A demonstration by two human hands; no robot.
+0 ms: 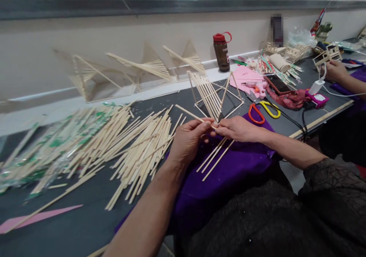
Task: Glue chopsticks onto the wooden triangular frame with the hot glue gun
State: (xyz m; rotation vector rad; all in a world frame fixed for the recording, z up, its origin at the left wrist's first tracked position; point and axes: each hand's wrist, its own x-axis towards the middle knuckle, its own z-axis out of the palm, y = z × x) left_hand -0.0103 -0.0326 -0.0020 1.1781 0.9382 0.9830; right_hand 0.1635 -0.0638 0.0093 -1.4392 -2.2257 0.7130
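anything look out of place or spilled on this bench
Nothing looks spilled. The untidiest spot is the pile of loose wooden sticks beside the left hand, splayed at uneven angles. One long stray stick stretches toward the lower left across a pointed pink strip, away from most others.

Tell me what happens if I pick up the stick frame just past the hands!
The frame would probably feel light: thin sticks, big gaps. It might snap if squeezed, since its sticks are so slender. It likely wouldn't roll, with straight sticks lying along the table.
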